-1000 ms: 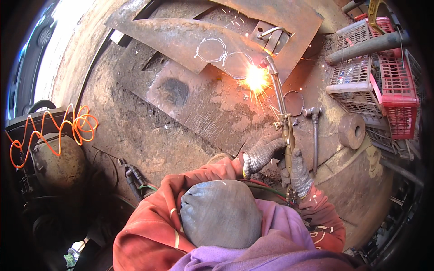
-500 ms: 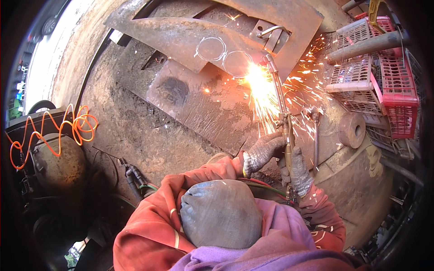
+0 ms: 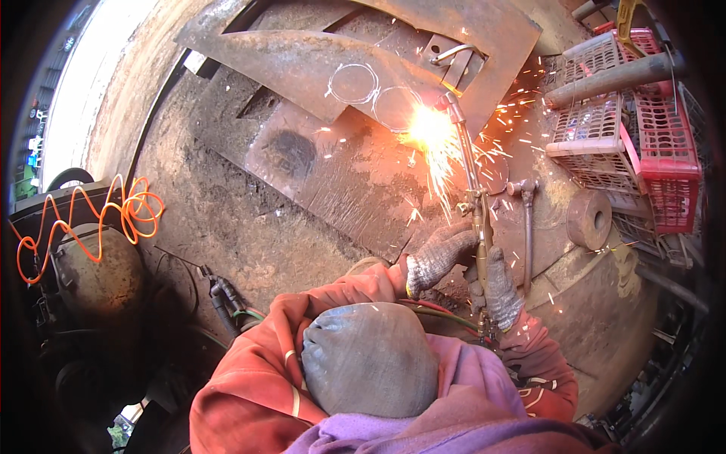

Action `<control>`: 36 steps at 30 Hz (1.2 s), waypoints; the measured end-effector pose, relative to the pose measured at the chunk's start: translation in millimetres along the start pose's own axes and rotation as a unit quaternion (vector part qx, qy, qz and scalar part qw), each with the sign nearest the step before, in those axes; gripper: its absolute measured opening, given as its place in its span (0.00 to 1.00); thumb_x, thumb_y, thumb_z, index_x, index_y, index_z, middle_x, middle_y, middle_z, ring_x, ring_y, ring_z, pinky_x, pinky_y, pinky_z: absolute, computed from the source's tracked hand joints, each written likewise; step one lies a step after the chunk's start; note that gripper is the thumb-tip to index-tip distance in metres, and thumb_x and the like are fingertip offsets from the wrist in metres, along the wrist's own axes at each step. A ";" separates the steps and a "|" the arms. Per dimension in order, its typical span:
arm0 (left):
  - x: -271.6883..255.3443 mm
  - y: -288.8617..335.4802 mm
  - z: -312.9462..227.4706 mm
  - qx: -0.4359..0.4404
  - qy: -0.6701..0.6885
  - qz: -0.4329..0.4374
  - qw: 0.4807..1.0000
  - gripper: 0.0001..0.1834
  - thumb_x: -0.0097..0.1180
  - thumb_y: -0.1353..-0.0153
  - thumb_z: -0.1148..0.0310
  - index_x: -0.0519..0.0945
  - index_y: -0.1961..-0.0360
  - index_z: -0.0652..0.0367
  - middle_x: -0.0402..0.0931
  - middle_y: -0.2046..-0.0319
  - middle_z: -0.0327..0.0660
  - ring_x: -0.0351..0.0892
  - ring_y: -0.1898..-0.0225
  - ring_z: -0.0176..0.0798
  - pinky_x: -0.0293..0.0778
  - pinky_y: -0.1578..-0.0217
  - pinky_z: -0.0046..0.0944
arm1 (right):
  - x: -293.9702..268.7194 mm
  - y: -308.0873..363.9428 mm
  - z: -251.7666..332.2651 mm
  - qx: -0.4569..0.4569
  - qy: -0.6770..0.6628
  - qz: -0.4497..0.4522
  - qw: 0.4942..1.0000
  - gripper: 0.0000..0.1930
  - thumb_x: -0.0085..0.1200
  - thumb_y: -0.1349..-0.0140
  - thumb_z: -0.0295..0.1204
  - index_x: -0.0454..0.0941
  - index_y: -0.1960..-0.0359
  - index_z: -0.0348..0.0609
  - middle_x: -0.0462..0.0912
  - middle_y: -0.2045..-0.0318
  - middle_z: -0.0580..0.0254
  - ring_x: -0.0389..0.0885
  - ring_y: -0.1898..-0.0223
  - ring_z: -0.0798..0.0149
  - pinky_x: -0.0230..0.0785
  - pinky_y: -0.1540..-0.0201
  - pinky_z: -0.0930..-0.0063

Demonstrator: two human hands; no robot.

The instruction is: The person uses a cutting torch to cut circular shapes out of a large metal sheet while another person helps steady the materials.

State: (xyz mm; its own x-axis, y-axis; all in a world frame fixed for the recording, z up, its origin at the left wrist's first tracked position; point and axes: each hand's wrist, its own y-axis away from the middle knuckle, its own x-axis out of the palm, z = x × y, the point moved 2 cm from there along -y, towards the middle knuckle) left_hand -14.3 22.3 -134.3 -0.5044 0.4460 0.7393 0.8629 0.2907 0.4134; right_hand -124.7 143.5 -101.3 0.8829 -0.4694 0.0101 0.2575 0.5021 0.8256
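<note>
A long brass-coloured cutting torch (image 3: 476, 200) reaches up and slightly left from my gloved hands. My left hand (image 3: 441, 257), in a grey knit glove, is closed around its middle. Lower down, my right hand (image 3: 502, 291), gloved alike, wraps the handle. At the torch's head, a bright glare with sparks hides the edge of a rusty steel plate (image 3: 302, 64). Two chalk circles are drawn on this plate; the glare lies beside the right-hand chalk circle (image 3: 397, 108). Red and green hoses (image 3: 439, 312) run below my hands.
A hammer (image 3: 527, 234) lies right of the torch, beside a thick round metal ring (image 3: 589, 219). Pink and red plastic crates (image 3: 669, 159) stand at the right, with a pipe (image 3: 612, 82) across them. An orange coiled hose (image 3: 106, 227) and an electrode holder (image 3: 219, 295) are at the left.
The sparks have thinned on the right, so the hammer shows more clearly. Both hands keep their hold, and the torch has barely moved.
</note>
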 end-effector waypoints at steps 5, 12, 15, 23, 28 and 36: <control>4.7 1.9 -5.4 0.003 0.003 0.006 1.000 0.19 0.52 0.31 0.58 0.77 0.47 0.59 0.79 0.59 0.38 0.80 0.59 0.34 0.76 0.54 0.37 | -4.4 -3.9 -6.1 -0.006 -0.006 0.001 1.000 0.32 0.38 0.36 0.68 0.75 0.64 0.51 0.70 0.85 0.71 0.65 0.90 0.74 0.58 0.89 0.79; -3.7 -2.6 2.2 -0.011 0.009 -0.005 1.000 0.18 0.52 0.31 0.59 0.76 0.47 0.59 0.79 0.58 0.37 0.79 0.58 0.33 0.75 0.55 0.36 | 3.2 0.7 2.7 0.058 -0.017 -0.001 0.998 0.33 0.36 0.37 0.70 0.74 0.68 0.51 0.69 0.86 0.70 0.64 0.90 0.73 0.56 0.89 0.78; -3.9 -2.0 2.3 -0.004 0.006 0.015 1.000 0.18 0.52 0.31 0.60 0.76 0.47 0.59 0.78 0.59 0.37 0.78 0.59 0.33 0.74 0.56 0.35 | 0.4 -2.1 -2.2 0.055 -0.011 -0.006 0.998 0.34 0.35 0.37 0.70 0.73 0.70 0.50 0.68 0.87 0.70 0.64 0.91 0.72 0.56 0.90 0.77; 3.5 4.1 -10.7 0.001 -0.004 0.002 1.000 0.17 0.51 0.31 0.61 0.77 0.47 0.59 0.77 0.61 0.35 0.76 0.61 0.30 0.73 0.59 0.34 | 2.1 -0.2 -0.6 0.050 0.009 -0.015 0.999 0.36 0.34 0.41 0.74 0.70 0.73 0.51 0.66 0.88 0.70 0.62 0.92 0.69 0.59 0.90 0.72; 1.2 3.0 -8.1 0.000 -0.012 -0.006 1.000 0.17 0.52 0.31 0.61 0.77 0.48 0.59 0.78 0.62 0.35 0.77 0.62 0.30 0.73 0.59 0.34 | -0.5 -1.2 -2.3 0.057 -0.007 -0.011 0.998 0.37 0.37 0.40 0.72 0.74 0.71 0.47 0.68 0.87 0.69 0.64 0.91 0.71 0.60 0.89 0.75; -16.7 -10.8 16.6 0.070 -0.111 0.024 0.991 0.16 0.53 0.32 0.62 0.77 0.47 0.58 0.78 0.61 0.35 0.77 0.61 0.31 0.74 0.58 0.33 | -2.5 -4.3 -4.6 0.036 -0.013 -0.001 0.999 0.35 0.39 0.39 0.71 0.74 0.67 0.48 0.69 0.86 0.68 0.65 0.91 0.70 0.60 0.90 0.75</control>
State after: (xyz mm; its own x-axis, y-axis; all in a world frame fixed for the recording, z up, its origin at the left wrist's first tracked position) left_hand -15.7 25.7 -159.9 -0.4712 0.6324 0.6149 0.8809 0.3729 0.2915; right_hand -126.2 145.8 -107.4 0.8717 -0.4895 0.0214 0.2300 0.4475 0.8642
